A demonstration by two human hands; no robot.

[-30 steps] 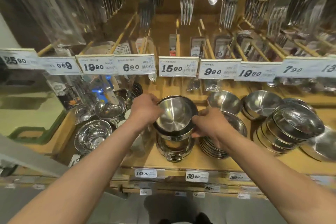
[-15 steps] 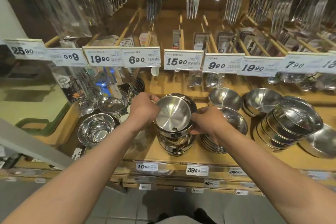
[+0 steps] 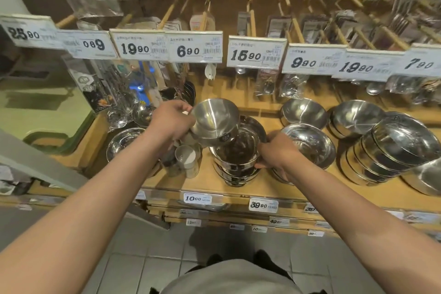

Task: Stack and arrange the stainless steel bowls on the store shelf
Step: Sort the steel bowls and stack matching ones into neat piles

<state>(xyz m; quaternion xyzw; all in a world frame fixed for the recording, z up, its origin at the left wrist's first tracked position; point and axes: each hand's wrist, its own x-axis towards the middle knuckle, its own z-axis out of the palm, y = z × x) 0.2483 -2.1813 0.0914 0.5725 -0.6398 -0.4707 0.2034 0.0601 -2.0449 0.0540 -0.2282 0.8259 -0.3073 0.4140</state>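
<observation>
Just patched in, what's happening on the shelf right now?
A person is sorting steel bowls on the wooden shelf. The left hand holds one bowl lifted and tilted, clear of the stack. The right hand grips the stack's top rim. More bowls sit to either side.

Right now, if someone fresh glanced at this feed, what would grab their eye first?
Most likely the left hand gripping a tilted steel bowl lifted off the stack of bowls at the shelf's centre, while the right hand grips that stack's rim. Next, the row of white price tags running across above the bowls. Then the leaning stack of bowls at far right.
</observation>
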